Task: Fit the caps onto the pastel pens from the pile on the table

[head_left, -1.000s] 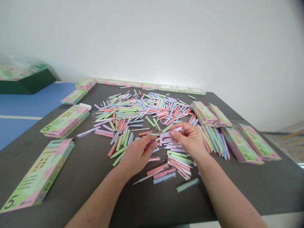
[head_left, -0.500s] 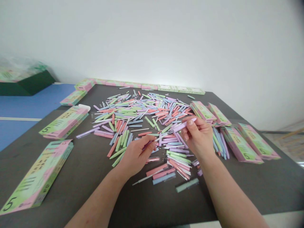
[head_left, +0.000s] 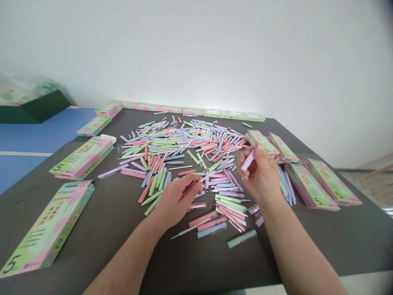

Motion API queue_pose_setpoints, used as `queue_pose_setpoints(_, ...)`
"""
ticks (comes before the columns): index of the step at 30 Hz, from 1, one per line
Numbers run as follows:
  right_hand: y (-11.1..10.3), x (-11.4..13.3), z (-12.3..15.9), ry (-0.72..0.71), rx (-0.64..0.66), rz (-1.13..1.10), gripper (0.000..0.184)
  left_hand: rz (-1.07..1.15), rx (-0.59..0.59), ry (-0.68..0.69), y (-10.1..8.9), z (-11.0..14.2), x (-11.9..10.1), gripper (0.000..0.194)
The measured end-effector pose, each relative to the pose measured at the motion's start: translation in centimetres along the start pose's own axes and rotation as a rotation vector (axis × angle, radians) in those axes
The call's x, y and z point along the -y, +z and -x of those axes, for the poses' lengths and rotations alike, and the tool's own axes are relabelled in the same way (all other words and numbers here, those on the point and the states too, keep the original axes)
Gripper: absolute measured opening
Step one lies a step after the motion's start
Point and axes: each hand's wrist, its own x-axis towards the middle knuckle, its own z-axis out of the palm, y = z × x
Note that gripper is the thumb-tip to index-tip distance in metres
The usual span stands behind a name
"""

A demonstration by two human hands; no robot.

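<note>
A large heap of slim pastel pen-like sticks in pink, green, blue and lilac covers the middle of the table. My right hand is shut on a lilac stick, holding it slightly above the heap near a stack of printed cardboard boxes. My left hand rests low at the heap's near edge, its fingers pinched on a thin stick that they mostly hide. Several loose sticks in clear sleeves lie near both hands.
Flat pink-and-green boxes marked 5 lie along the dark table at left, right and the far edge. A green box stands beyond the table on a blue floor.
My right hand has moved up and to the right, turning the lilac stick in its fingers. My left hand has barely moved.
</note>
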Motion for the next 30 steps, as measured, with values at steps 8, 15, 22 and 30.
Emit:
queue_pose_setpoints(8,-1.6,-2.3,-1.0,0.168,0.116,0.295,0.041,0.116,-0.115,-0.057,-0.1,-0.2,-0.1,0.022)
queue_pose_setpoints(15,-3.6,-3.1,-2.0,0.170,0.080,0.819,0.043,0.301,-0.181,-0.065,0.2,-0.2,0.4,0.017)
queue_pose_setpoints(22,-2.3,-3.4,-1.5,0.154,0.388,1.236,0.021,0.372,-0.152,-0.099,0.1,-0.2,0.2,0.016)
queue_pose_setpoints(30,-1.3,-3.9,-0.7,0.115,0.581,1.310,0.018,0.378,-0.144,-0.093,0.0,-0.2,0.2,0.016)
